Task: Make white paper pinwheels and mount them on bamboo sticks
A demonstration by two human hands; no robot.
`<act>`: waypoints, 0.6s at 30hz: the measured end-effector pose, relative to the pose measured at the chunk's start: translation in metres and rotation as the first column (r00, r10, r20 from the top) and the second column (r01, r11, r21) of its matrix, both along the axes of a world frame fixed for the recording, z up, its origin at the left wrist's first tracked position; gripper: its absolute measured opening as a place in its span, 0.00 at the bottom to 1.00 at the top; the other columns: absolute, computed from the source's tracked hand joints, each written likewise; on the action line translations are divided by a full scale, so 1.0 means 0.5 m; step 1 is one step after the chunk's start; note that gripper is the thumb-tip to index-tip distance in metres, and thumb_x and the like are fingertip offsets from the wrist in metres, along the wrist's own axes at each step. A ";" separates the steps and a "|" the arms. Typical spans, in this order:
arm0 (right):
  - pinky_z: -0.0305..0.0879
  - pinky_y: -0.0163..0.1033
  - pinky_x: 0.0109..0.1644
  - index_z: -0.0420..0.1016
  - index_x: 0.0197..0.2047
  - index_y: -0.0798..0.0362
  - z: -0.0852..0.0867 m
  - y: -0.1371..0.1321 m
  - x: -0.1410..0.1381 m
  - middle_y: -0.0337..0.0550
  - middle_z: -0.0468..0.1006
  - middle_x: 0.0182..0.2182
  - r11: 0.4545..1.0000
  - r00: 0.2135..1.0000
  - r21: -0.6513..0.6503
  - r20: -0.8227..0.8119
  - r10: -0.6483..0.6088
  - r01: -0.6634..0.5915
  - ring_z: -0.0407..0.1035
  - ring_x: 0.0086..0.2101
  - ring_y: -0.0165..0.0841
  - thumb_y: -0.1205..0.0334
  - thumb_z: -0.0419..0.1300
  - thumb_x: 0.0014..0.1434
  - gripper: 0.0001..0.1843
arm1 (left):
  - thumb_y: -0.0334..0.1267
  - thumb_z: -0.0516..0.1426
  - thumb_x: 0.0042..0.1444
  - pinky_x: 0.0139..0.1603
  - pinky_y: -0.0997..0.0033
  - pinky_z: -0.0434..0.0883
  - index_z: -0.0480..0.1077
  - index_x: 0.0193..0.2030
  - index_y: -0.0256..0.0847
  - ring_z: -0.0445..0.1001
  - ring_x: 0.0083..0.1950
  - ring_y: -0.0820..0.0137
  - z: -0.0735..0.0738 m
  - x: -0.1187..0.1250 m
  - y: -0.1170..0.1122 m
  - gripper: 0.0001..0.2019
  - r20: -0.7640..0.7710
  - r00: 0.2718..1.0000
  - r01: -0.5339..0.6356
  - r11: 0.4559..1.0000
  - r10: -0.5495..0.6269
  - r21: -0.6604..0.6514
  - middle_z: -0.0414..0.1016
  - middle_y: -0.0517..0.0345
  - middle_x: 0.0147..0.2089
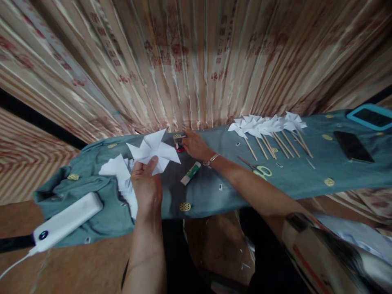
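Note:
A folded white paper pinwheel [153, 149] is pinched between the thumb and fingers of my left hand [147, 179], raised above the cloth. My right hand [196, 145] reaches to the far edge, its fingers curled down at a small red and dark object [179, 148]. What its fingertips grip is partly hidden. Below lies a green and white glue stick [190, 173]. Beside my left hand sits a pile of white paper pieces [121, 173], partly covered by the hand. Several white pinwheels on wooden sticks [269, 126] lie in a row at the back right.
A grey-green cloth [208, 200] covers the long narrow table. Scissors [260, 170] with yellow-green handles lie right of my forearm. Further right are a black phone [353, 146] and a blue-framed tablet [372, 116]. A white power bank [69, 220] with a cable rests front left. A patterned curtain [196, 61] hangs behind.

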State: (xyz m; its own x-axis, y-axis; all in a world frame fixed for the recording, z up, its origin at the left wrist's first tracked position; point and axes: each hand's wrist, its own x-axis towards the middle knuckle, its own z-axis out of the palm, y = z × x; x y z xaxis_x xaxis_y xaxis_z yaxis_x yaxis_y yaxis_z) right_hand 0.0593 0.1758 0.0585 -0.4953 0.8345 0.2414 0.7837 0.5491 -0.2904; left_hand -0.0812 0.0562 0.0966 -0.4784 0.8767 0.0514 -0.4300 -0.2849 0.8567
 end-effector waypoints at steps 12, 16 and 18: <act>0.57 0.51 0.60 0.80 0.41 0.64 -0.008 0.061 -0.043 0.64 0.67 0.59 0.994 0.968 -0.048 0.229 0.102 -0.093 0.61 0.57 0.48 0.71 0.54 0.60 0.13 | 0.34 0.67 0.42 0.56 0.64 0.71 0.76 0.43 0.42 0.79 0.46 0.66 -0.015 -0.002 -0.004 0.18 -0.046 0.999 0.017 0.998 -0.019 -0.055 0.81 0.60 0.38; 0.58 0.50 0.59 0.78 0.44 0.64 -0.013 0.065 -0.046 0.64 0.68 0.58 0.992 0.962 -0.058 0.242 0.122 -0.112 0.62 0.57 0.47 0.71 0.55 0.60 0.13 | 0.34 0.68 0.41 0.57 0.63 0.71 0.76 0.41 0.43 0.79 0.46 0.66 -0.015 0.002 -0.003 0.17 -0.036 0.999 0.025 0.999 -0.026 -0.044 0.81 0.61 0.38; 0.58 0.49 0.59 0.78 0.45 0.64 -0.014 0.066 -0.046 0.64 0.70 0.57 0.991 0.962 -0.061 0.241 0.127 -0.116 0.62 0.56 0.47 0.70 0.56 0.59 0.13 | 0.34 0.68 0.41 0.58 0.62 0.71 0.76 0.38 0.43 0.78 0.47 0.66 -0.015 0.004 -0.002 0.15 -0.032 0.999 0.031 0.999 -0.032 -0.039 0.81 0.60 0.38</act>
